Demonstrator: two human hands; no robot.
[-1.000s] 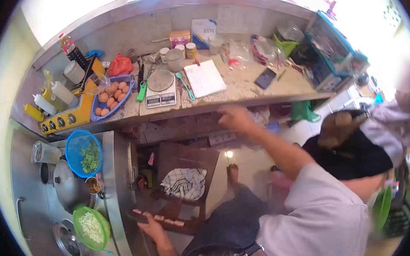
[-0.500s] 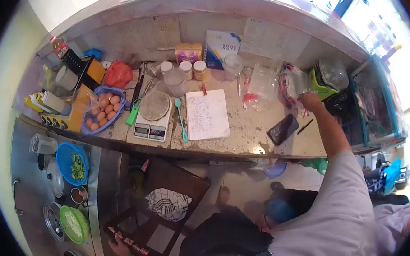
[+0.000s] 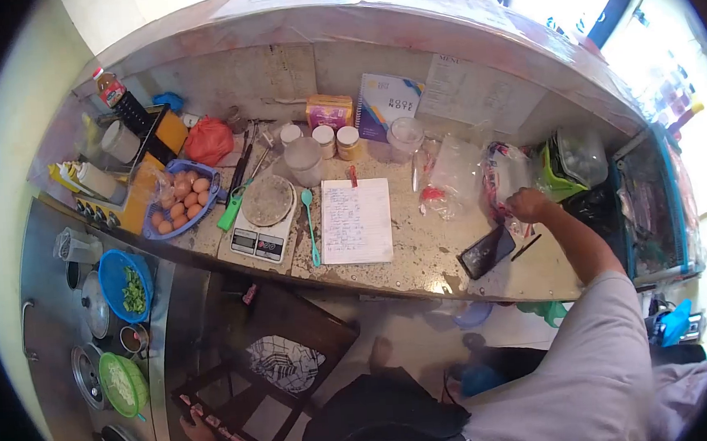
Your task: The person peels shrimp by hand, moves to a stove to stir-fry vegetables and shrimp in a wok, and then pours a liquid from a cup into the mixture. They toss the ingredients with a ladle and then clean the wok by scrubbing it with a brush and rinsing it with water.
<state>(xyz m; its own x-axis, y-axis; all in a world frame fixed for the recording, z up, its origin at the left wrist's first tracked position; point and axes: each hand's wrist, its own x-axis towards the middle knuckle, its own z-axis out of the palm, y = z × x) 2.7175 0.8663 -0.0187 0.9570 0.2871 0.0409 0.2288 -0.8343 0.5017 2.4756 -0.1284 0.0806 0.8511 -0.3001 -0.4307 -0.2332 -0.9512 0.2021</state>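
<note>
My right hand is closed at the near edge of a clear plastic packet with red and dark print, on the counter. Its fingertips are partly hidden. Just below that hand lie a black phone and a dark pen. Another clear plastic bag with a red part sits to the left. Down at the lower left, my left hand grips the back rail of a dark wooden chair. A black-and-white patterned cloth rests on the chair's seat.
Along the counter are an open notebook, a green spoon, a kitchen scale, lidded jars and a basket of eggs. At left, a steel surface holds bowls and pots. A teal-edged case stands right.
The view has tilted up slightly, so the counter sits lower in the picture. My right hand has shifted a little left along the packet. My left hand stays on the chair.
</note>
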